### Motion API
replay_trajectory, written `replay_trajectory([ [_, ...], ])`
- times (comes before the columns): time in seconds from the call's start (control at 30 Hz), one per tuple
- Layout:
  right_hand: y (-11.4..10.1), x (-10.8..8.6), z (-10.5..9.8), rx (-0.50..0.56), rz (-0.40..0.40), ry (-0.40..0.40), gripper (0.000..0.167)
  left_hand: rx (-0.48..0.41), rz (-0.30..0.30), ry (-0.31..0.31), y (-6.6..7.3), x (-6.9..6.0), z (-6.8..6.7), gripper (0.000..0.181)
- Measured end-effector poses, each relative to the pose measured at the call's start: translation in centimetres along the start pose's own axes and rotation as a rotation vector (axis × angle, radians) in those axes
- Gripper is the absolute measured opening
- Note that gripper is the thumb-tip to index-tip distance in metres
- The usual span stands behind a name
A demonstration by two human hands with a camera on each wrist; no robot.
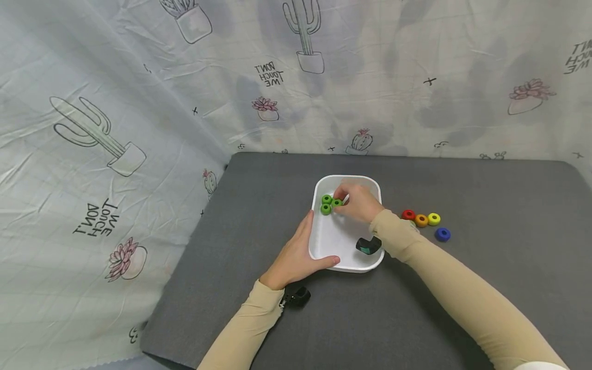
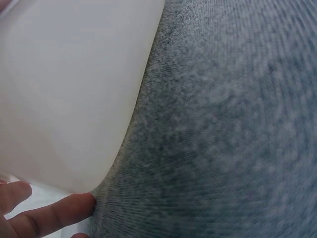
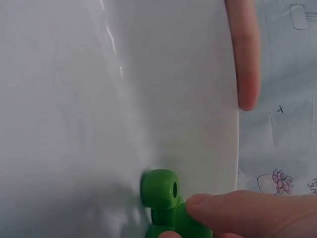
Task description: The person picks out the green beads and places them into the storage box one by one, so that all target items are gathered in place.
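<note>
Backdrop cloth (image 1: 370,103): printed, words WE, TOUCH, DON'T legible though reversed; no brand readable.
Table (image 1: 259,205): grey, unmarked.
Tray (image 1: 337,234): white, unlabelled, on table.
Left hand (image 1: 298,257): thumb and fingers apart, bracing tray's near-left corner.
Right hand (image 1: 361,203): inside tray, thumb and finger together on a green bead.
Green beads (image 1: 326,209): at least three, clustered at tray's far-left; judged nearly complete.
Red bead (image 1: 408,215), orange bead (image 1: 421,221), yellow bead (image 1: 433,219), blue bead (image 1: 442,234): outside tray, to its right; apparently remaining.
</note>
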State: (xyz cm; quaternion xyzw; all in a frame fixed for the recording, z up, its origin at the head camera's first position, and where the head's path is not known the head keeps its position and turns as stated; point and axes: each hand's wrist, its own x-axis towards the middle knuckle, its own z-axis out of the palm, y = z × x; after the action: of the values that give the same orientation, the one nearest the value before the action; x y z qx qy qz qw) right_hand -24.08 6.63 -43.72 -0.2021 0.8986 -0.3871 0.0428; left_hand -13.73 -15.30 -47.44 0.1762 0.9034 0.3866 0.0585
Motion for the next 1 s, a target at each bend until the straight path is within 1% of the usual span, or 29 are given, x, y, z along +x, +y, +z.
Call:
replay_trajectory([
  [0.2, 0.3, 0.1, 0.5, -0.041, -0.032, 0.014, 0.024, 0.007, 0.007, 0.004, 0.0, 0.0, 0.0, 0.126],
  [0.3, 0.3, 0.1, 0.6, -0.06, -0.036, 0.013, 0.024, 0.012, 0.006, 0.002, 0.0, -0.1, 0.0, 0.125],
  [0.5, 0.5, 0.2, 0.7, -0.076, 0.008, -0.037, 0.026, 0.015, -0.007, -0.005, 0.0, -0.1, 0.1, 0.126],
  [0.63, 0.6, 0.3, 0.8, -0.082, 0.028, -0.045, 0.026, 0.013, -0.003, -0.001, 0.1, -0.1, 0.1, 0.126],
  [0.77, 0.4, 0.2, 0.6, -0.053, 0.05, -0.025, 0.024, 0.005, -0.005, 0.002, 0.2, -0.1, 0.1, 0.126],
  [0.87, 0.0, 0.0, 0.2, -0.016, 0.068, 0.008, 0.023, 0.002, -0.021, -0.004, 0.3, -0.1, 0.1, 0.126],
  [1.0, -0.3, -0.3, -0.5, 0.025, 0.057, 0.056, 0.025, -0.004, -0.042, -0.01, 0.4, 0.0, 0.1, 0.127],
])
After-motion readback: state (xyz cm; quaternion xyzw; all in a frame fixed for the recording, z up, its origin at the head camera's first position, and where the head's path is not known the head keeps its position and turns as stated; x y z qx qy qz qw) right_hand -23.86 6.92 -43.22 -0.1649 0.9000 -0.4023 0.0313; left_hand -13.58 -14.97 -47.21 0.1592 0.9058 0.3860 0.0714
